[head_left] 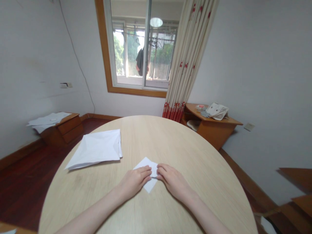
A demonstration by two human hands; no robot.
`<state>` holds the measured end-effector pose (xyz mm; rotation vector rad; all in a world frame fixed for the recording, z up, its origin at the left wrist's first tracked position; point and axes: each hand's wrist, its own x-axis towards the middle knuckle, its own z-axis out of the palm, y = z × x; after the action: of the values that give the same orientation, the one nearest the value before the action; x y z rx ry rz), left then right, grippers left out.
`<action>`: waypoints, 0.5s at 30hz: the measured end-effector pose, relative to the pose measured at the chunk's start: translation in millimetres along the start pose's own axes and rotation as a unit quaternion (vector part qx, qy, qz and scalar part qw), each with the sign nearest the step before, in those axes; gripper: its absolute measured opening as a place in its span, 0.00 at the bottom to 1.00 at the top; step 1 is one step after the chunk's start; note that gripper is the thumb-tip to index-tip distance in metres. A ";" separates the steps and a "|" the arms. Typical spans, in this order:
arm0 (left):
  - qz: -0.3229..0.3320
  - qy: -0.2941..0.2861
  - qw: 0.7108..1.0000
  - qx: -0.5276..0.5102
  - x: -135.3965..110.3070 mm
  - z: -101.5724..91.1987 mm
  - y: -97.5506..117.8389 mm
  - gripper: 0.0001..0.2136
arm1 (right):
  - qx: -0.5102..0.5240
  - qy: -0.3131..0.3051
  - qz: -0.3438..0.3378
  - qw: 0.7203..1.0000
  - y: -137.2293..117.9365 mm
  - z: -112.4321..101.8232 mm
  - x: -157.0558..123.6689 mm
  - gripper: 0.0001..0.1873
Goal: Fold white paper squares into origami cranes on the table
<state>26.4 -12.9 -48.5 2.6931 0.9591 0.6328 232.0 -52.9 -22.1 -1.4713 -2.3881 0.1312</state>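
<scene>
A small folded sheet of white paper [154, 169] lies on the round wooden table [156, 136], one corner pointing away from me and another toward me. My left hand [136, 180] rests on its left part, fingers together and pressing the paper near its middle. On the right edge, my right hand [172, 178] has its bent fingertips and thumb closed on the paper. The fingers of both hands hide the side corners and part of the fold.
A stack of larger white paper [99, 148] lies at the table's left. A low wooden cabinet [69, 128] stands beyond it at left. At the right, a corner cabinet [212, 130] carries a cloth bag [216, 111]. A curtain [185, 61] hangs beside the window.
</scene>
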 end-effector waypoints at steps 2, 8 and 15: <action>-0.002 0.002 1.000 0.001 0.5 -1.2 1.3 0.13 | -0.001 0.006 0.003 1.000 0.1 2.4 0.8 0.08; -0.016 0.017 1.000 0.006 3.5 -4.5 8.8 0.11 | -0.002 0.022 0.037 0.999 -4.1 10.3 3.3 0.07; -0.057 0.041 0.997 0.014 5.7 -0.7 18.2 0.07 | -0.016 0.061 0.066 0.996 -8.8 23.9 4.6 0.04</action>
<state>40.0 -23.1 -39.9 2.6307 1.1413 0.7156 214.8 -50.6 -41.3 -1.6035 -2.2057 0.0334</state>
